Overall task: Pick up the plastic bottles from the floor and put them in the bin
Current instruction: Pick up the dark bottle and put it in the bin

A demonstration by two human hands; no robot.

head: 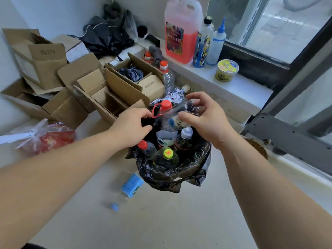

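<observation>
A bin lined with a black bag (172, 177) stands in the middle of the floor, holding several plastic bottles. Over its far rim both hands hold a clear red-capped bottle (170, 114) with a red loop handle. My left hand (133, 126) pinches the red handle. My right hand (204, 119) grips the bottle's body from the right. On the floor in front of the bin lies a small clear bottle with a blue label and blue cap (125, 191). Two red-capped clear bottles (167, 76) stand behind the bin by the ledge.
Open cardboard boxes (89, 87) crowd the left and back. A red plastic bag (48, 137) lies at left. On the window ledge stand a pink jug (181, 33), two bottles and a yellow cup (226, 71). A grey metal bracket (287, 133) juts in at right.
</observation>
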